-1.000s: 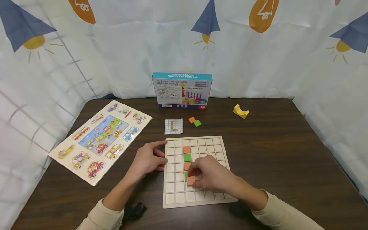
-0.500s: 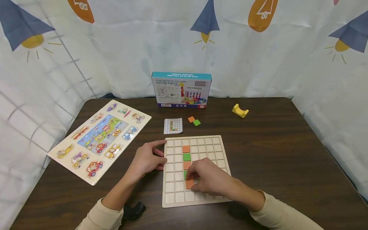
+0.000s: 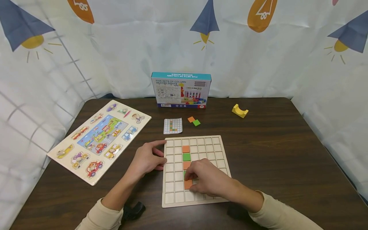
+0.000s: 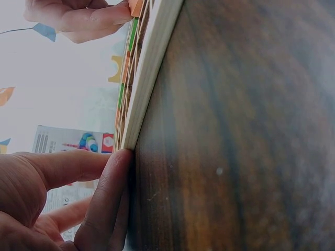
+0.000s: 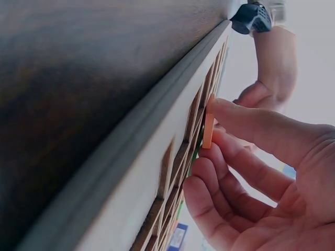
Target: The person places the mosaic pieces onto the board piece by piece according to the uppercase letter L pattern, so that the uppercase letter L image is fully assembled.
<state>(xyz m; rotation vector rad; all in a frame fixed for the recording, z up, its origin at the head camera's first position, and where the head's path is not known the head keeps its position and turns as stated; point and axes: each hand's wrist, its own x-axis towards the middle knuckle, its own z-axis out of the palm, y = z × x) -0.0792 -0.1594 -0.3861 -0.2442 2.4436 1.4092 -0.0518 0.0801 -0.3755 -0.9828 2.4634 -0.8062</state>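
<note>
A square wooden grid board (image 3: pixel 170 185) lies on the table. One of its columns holds an orange tile (image 3: pixel 186 149), a green tile (image 3: pixel 186 157) and more in alternating colours. My right hand (image 3: pixel 207 177) pinches another orange tile (image 3: pixel 188 184) between thumb and fingers, at the cell below the lower green one. In the right wrist view this tile (image 5: pixel 208 130) stands slightly raised and tilted over the grid. My left hand (image 3: pixel 148 158) touches the board's left side with fairly straight fingers; the left wrist view shows its fingertips (image 4: pixel 121 157) against the edge.
Beyond the board lie a printed pattern card (image 3: pixel 173 126), a loose orange tile (image 3: pixel 191 119) and a loose green tile (image 3: pixel 196 122). A toy box (image 3: pixel 181 91) stands behind. A picture puzzle (image 3: pixel 99 140) lies left, a yellow arch block (image 3: pixel 240 111) right, a black object (image 3: pixel 135 210) near my left sleeve.
My right hand has moved slightly down and left with the orange tile, bringing it over the cell below the lower green tile. The left hand stays at the board's edge.
</note>
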